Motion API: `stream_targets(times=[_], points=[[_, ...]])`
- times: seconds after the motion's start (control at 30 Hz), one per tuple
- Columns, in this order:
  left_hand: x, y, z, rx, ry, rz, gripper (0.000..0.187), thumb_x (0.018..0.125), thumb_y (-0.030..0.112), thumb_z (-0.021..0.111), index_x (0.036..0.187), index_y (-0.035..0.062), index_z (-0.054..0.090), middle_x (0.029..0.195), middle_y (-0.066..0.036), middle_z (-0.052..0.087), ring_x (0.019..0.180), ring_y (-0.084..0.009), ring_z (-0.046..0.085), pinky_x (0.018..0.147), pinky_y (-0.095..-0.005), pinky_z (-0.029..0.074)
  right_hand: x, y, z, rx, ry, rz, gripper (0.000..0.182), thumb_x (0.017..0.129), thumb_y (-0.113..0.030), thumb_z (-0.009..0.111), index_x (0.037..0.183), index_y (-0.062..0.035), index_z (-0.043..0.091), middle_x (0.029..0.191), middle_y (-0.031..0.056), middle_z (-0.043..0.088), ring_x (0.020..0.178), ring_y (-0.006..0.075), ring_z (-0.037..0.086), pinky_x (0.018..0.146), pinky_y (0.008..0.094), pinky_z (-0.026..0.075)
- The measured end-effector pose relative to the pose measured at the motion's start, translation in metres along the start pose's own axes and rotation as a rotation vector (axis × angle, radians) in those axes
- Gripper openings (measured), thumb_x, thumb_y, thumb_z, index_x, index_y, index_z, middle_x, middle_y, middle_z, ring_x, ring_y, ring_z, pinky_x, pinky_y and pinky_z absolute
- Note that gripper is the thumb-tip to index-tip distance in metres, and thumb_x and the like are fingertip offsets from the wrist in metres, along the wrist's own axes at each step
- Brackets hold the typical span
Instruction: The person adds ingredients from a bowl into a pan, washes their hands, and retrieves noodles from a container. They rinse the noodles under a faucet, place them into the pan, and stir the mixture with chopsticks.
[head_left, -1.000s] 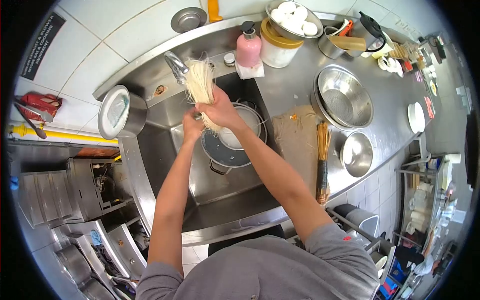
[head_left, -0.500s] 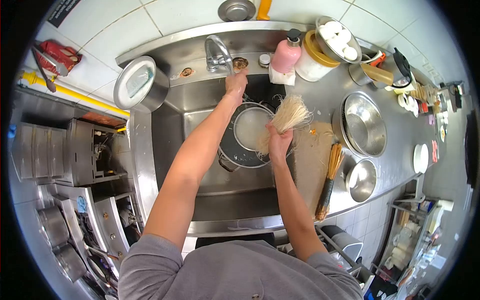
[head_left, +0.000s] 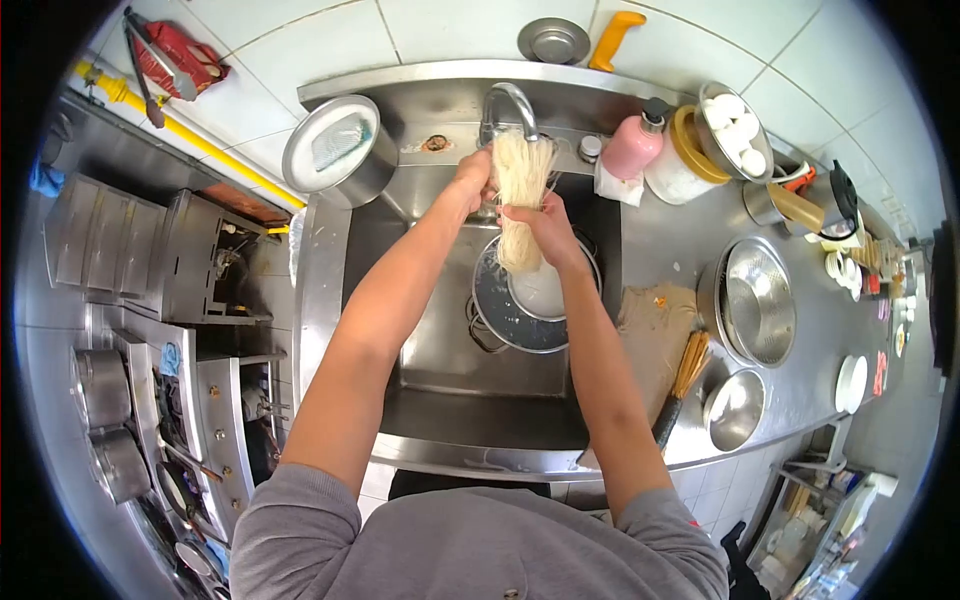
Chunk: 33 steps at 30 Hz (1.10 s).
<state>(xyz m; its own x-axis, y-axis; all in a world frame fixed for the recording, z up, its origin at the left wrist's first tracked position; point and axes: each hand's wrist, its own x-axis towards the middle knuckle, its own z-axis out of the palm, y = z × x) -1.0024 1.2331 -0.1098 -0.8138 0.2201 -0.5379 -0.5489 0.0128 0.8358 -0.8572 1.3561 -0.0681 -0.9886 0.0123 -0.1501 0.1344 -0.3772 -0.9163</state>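
Note:
A bundle of thin, pale rice noodles (head_left: 522, 165) is held upright above the sink (head_left: 450, 365), its top in front of the curved faucet (head_left: 512, 95). My right hand (head_left: 545, 230) is closed around its lower middle. At the bundle's left edge, my left hand (head_left: 472, 183) has its fingers curled against the strands; the fingertips are partly hidden. Beneath the noodles, a dark pan (head_left: 492, 300) with a metal rim sits in the sink. Inside the pan is a round vessel (head_left: 540, 293) with a whitish interior, partly covered by the noodles and my right forearm.
A tall pot (head_left: 370, 175) stands left of the faucet. To the right are a pink pump bottle (head_left: 632, 148), a white tub (head_left: 680, 172) and a bowl of eggs (head_left: 735, 125). A brown cloth (head_left: 650, 330), a bundle of sticks (head_left: 690, 365), a colander (head_left: 760, 300) and a steel bowl (head_left: 735, 410) occupy the counter.
My right hand has brought the noodles left and up, from beside the pan to below the faucet. My left hand has left the faucet area and come to the bundle. The view has shifted.

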Motion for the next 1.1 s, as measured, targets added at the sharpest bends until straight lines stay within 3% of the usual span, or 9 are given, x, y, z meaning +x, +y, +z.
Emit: stream_targets(times=[0.07, 0.27, 0.37, 0.5, 0.73, 0.87, 1.0, 1.03, 1.1], points=[[0.005, -0.007, -0.013, -0.263, -0.265, -0.01, 0.036, 0.098, 0.035, 0.043, 0.111, 0.0065, 0.061, 0.102, -0.015, 0.068, 0.083, -0.0253, 0.068, 0.056, -0.0379, 0.054, 0.003, -0.021, 0.003, -0.058, -0.13, 0.056, 0.025, 0.077, -0.001, 0.071, 0.1, 0.0, 0.064, 0.086, 0.0077, 0.069, 0.074, 0.0147, 0.065, 0.067, 0.0291, 0.051], [-0.024, 0.0, 0.004, -0.503, -0.415, -0.157, 0.041, 0.099, 0.038, 0.036, 0.118, 0.0088, 0.057, 0.108, -0.011, 0.067, 0.096, -0.0275, 0.065, 0.073, -0.0509, 0.053, -0.004, -0.032, -0.003, -0.132, -0.132, 0.01, 0.027, 0.076, -0.001, 0.069, 0.103, 0.0007, 0.065, 0.088, 0.0074, 0.069, 0.075, 0.0151, 0.066, 0.07, 0.0294, 0.052], [-0.03, -0.005, 0.024, -0.478, -0.344, -0.07, 0.044, 0.097, 0.043, 0.038, 0.119, 0.0099, 0.057, 0.108, -0.01, 0.066, 0.104, -0.0268, 0.062, 0.085, -0.0535, 0.048, -0.01, -0.026, -0.011, -0.086, -0.091, -0.009, 0.028, 0.075, 0.0, 0.068, 0.103, 0.0003, 0.064, 0.09, 0.0064, 0.069, 0.077, 0.0142, 0.066, 0.072, 0.0288, 0.051], [0.0, -0.017, 0.031, -0.432, -0.19, -0.11, 0.05, 0.096, 0.05, 0.041, 0.12, 0.0074, 0.054, 0.121, -0.013, 0.058, 0.116, -0.0268, 0.051, 0.099, -0.0448, 0.038, -0.01, -0.024, -0.015, -0.055, 0.044, -0.134, 0.03, 0.077, 0.001, 0.069, 0.106, -0.0003, 0.063, 0.095, 0.0051, 0.069, 0.081, 0.013, 0.065, 0.073, 0.0293, 0.051], [-0.039, 0.031, 0.026, -0.397, -0.089, -0.05, 0.047, 0.099, 0.045, 0.039, 0.119, 0.0028, 0.046, 0.111, -0.016, 0.059, 0.11, -0.029, 0.052, 0.1, -0.0484, 0.037, 0.003, -0.065, -0.002, 0.07, 0.251, -0.552, 0.032, 0.082, 0.002, 0.07, 0.112, -0.0002, 0.06, 0.104, 0.0077, 0.067, 0.094, 0.0151, 0.063, 0.084, 0.0295, 0.051], [-0.073, 0.061, 0.01, -0.47, -0.179, 0.077, 0.045, 0.1, 0.038, 0.039, 0.125, 0.0011, 0.044, 0.121, -0.021, 0.058, 0.116, -0.0292, 0.052, 0.101, -0.0453, 0.037, -0.003, -0.085, -0.001, 0.008, 0.238, -0.638, 0.042, 0.082, 0.007, 0.068, 0.121, -0.0002, 0.054, 0.109, 0.0119, 0.066, 0.098, 0.0199, 0.065, 0.091, 0.0342, 0.051], [-0.095, 0.038, -0.031, 0.063, 0.004, 0.397, 0.024, 0.094, 0.014, 0.056, 0.113, -0.0007, 0.058, 0.104, -0.014, 0.066, 0.095, -0.0195, 0.062, 0.081, -0.0324, 0.049, -0.016, -0.099, 0.009, -0.011, 0.238, -0.688, 0.029, 0.084, 0.0, 0.069, 0.111, 0.0022, 0.06, 0.104, 0.0106, 0.067, 0.096, 0.016, 0.064, 0.09, 0.0304, 0.049], [-0.104, 0.026, -0.043, 0.13, 0.101, 0.441, 0.009, 0.087, 0.006, 0.063, 0.094, 0.0008, 0.066, 0.083, -0.007, 0.067, 0.074, -0.0128, 0.062, 0.066, -0.0272, 0.049, -0.019, -0.099, 0.011, -0.001, 0.242, -0.687, 0.03, 0.085, -0.001, 0.069, 0.112, 0.0023, 0.059, 0.105, 0.0104, 0.067, 0.095, 0.0161, 0.064, 0.09, 0.03, 0.049], [-0.144, 0.011, -0.08, 0.493, 0.149, 0.531, 0.009, 0.088, 0.009, 0.063, 0.085, 0.0011, 0.066, 0.064, -0.004, 0.062, 0.06, -0.0114, 0.057, 0.058, -0.03, 0.047, -0.028, -0.098, 0.01, -0.089, 0.265, -0.661, 0.033, 0.085, -0.003, 0.07, 0.116, 0.0023, 0.058, 0.106, 0.0102, 0.067, 0.095, 0.0167, 0.063, 0.09, 0.0297, 0.048]])
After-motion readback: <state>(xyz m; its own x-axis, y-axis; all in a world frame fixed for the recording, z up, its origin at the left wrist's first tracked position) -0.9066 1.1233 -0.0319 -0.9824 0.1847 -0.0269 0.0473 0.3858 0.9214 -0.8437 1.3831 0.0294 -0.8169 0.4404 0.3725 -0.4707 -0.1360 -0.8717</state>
